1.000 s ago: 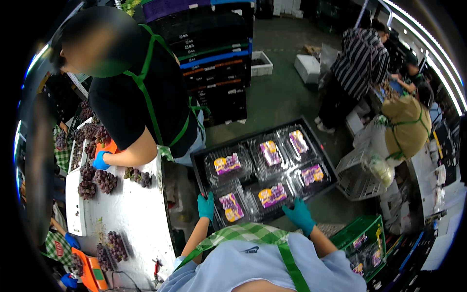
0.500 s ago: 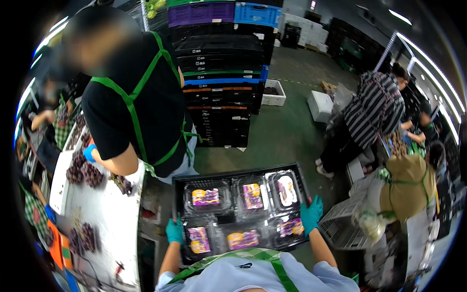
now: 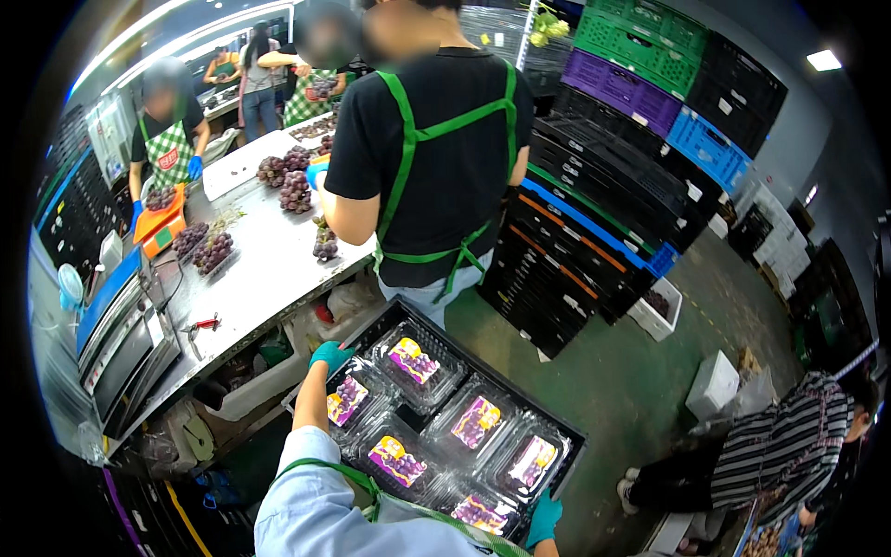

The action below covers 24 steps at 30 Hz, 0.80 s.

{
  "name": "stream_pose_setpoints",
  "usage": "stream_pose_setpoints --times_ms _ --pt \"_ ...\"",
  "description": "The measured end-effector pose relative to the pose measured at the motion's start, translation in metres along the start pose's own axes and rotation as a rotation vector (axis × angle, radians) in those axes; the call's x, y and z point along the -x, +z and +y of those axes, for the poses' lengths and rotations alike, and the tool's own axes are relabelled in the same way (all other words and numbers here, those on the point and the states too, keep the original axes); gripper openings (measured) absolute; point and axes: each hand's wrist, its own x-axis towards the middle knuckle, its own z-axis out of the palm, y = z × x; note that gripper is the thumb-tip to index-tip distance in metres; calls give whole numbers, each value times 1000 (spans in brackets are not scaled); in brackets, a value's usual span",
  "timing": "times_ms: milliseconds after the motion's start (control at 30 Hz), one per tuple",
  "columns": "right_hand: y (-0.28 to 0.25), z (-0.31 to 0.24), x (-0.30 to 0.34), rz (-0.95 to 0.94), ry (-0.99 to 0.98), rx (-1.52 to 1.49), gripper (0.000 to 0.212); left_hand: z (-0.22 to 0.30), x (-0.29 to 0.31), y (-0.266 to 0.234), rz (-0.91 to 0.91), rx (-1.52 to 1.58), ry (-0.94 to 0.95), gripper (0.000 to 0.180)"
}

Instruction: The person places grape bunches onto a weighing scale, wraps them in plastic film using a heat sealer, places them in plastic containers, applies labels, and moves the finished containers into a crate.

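We've got the black crate (image 3: 445,339) just right of the bench (image 3: 249,271). Our left hand (image 3: 329,356) and right hand (image 3: 545,520) have their grip closed on opposite ends, probably so the clear packs (image 3: 475,422) stay level.

A pale metal tabletop (image 3: 251,283) stretches between eight and eleven o'clock, lit by long white strip lights (image 3: 125,45) at ten. Stacked crates (image 3: 575,213) in black, green, purple and blue tower between one and two o'clock. At two, a bright lamp (image 3: 822,60) hangs above a grey wall (image 3: 806,116); smooth green floor (image 3: 617,399) spreads at four.
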Motion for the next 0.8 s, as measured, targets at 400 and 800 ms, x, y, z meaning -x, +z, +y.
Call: stream_pose_setpoints --times_ms 400,800 --pt "-8 -117 41 -119 291 -152 20 -14 6 8 94 1 58 50" --pt "-81 -137 7 -395 239 -340 18 -123 11 61 103 134 -2 41"
